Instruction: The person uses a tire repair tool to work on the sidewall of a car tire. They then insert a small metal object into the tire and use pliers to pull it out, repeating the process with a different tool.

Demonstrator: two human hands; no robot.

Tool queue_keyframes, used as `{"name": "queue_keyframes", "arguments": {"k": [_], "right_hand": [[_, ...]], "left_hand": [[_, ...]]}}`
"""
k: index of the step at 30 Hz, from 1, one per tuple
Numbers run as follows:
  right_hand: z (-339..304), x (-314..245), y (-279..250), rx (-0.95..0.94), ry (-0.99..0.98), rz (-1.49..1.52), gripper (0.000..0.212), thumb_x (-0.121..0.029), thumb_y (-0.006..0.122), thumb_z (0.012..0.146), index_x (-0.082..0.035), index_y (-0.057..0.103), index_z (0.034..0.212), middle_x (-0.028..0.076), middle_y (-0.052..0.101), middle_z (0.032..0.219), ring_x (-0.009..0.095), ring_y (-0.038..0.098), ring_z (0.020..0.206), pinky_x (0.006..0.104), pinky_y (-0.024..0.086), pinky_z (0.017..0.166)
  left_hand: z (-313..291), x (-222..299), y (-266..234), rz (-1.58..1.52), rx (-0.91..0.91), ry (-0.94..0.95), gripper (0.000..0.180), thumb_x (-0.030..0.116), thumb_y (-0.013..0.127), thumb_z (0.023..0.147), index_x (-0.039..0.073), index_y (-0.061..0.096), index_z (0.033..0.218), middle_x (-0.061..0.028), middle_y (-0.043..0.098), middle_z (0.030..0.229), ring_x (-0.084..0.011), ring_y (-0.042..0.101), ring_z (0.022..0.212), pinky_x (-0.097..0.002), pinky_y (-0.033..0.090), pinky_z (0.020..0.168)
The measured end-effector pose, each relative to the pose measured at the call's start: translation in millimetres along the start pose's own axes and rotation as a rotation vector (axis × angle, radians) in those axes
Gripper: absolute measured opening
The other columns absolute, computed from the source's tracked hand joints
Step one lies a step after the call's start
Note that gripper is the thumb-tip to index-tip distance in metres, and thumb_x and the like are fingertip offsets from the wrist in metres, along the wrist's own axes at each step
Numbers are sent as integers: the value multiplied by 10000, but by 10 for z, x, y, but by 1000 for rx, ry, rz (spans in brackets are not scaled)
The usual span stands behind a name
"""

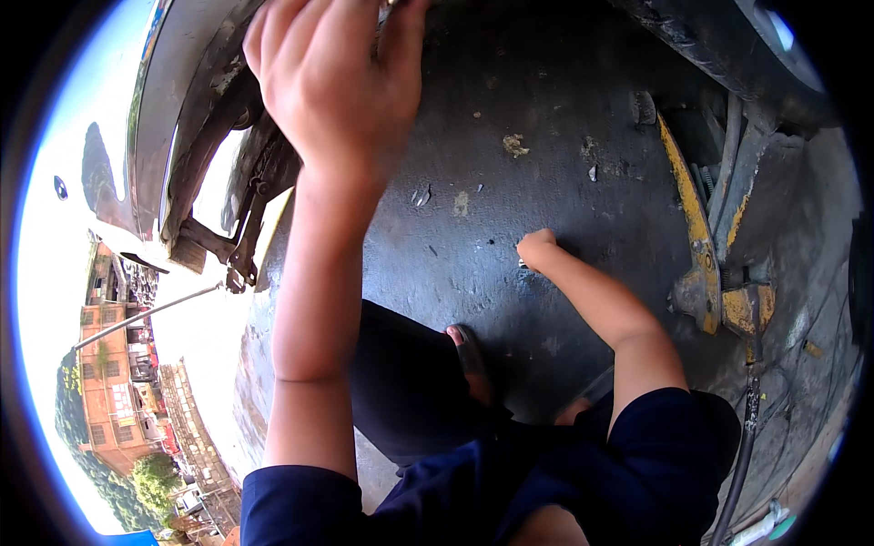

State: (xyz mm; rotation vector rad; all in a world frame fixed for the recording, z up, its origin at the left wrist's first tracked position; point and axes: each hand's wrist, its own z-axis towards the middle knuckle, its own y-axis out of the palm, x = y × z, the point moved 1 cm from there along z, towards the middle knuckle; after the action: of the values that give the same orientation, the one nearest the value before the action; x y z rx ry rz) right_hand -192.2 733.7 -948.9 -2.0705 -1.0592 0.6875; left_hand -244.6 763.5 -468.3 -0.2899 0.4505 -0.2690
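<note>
Silvery metal piece (523, 264), its long axis unclear, seems held at the left edge of the closed right hand (539, 249), well apart from the left hand (341, 77), whose grip I cannot tell.

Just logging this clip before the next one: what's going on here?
The person's left hand is up at the picture's top edge; its grip can't be made out. The right hand is curled over the dark floor, apparently holding a small shiny thing. A yellow-painted metal mechanism stands to the right.
</note>
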Motion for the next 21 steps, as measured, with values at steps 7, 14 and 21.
{"name": "queue_keyframes", "arguments": {"k": [7, 14, 21], "right_hand": [[-213, 142, -52, 61, 30, 31, 213, -217, 680, 849, -153, 767, 1032, 45, 739, 1095, 230, 708, 1016, 378, 560, 781], [-294, 145, -908, 264, -99, 861, 257, -119, 571, 901, -26, 641, 1130, 117, 723, 945, 217, 702, 786, 387, 561, 705], [-1371, -198, -2674, 1008, -414, 1389, 417, -60, 503, 964, -50, 493, 1380, 71, 717, 836, 117, 582, 560, 285, 490, 563]], "left_hand": [[-1464, 74, -570, -534, -753, -937, 235, 90, 679, 935, -3, 698, 1150, -79, 716, 980, -139, 671, 960, -272, 517, 857], [-1490, -108, -656, -933, -605, -1278, 260, 67, 610, 982, -33, 629, 1222, -107, 713, 1015, -152, 668, 988, -292, 519, 914], [-1544, -392, -778, -1005, -294, -1421, 104, 75, 608, 985, -9, 590, 1043, -134, 702, 960, -183, 671, 905, -325, 540, 856]]}}
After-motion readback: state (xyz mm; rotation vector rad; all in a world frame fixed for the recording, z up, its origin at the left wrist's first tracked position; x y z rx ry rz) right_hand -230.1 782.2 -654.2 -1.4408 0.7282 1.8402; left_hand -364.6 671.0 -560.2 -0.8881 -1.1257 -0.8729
